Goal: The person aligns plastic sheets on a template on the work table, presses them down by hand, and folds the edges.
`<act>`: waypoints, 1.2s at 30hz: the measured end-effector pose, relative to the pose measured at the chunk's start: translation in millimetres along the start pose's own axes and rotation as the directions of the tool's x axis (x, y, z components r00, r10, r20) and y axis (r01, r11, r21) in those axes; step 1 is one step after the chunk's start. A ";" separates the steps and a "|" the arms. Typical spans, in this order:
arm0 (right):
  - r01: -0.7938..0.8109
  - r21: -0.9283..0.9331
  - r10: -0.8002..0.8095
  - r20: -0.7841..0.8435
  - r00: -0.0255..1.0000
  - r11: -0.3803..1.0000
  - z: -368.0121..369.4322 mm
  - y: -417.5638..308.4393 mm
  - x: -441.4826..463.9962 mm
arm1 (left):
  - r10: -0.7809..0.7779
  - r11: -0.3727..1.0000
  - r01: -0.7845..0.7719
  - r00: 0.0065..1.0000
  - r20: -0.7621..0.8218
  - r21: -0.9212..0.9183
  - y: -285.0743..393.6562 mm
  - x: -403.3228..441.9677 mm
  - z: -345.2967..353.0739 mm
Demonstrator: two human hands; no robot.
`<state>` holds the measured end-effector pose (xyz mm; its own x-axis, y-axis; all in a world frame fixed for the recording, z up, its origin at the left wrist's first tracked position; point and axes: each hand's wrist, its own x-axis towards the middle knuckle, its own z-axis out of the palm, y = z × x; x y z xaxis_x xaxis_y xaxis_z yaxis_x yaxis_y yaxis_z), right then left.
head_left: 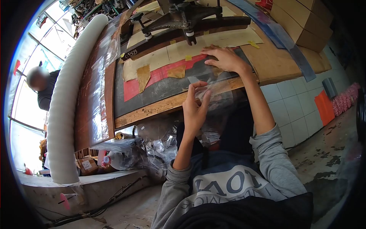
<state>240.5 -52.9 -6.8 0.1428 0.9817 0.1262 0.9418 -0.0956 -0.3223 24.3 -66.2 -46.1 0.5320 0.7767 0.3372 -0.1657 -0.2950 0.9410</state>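
Left hand (196, 108) nearest: fingers curled, thumb raised; could not tell whether it pinched the clear film (221, 97) just beside it, at the wooden edge (152, 111). Right hand (225, 60) farther in, fingers spread, by the red strip (157, 77) on black mat (164, 89). Metal bar (162, 41) beyond.

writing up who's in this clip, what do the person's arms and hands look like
Both the left hand and the right hand are bare, with no gloves, rings or watch visible. The left sleeve and right sleeve are plain grey, pushed up to leave the forearms uncovered.
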 end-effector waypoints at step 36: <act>0.074 0.034 -0.070 -0.092 0.993 0.997 8.3 10.6 2.2 | -0.091 0.982 0.097 0.995 0.043 -0.161 -2.6 -3.4 1.0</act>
<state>248.2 -50.4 -17.7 0.1036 0.9666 0.2346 0.9389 -0.0171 -0.3439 23.8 -68.6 -49.8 0.5798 0.7760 0.2483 -0.2450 -0.1246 0.9615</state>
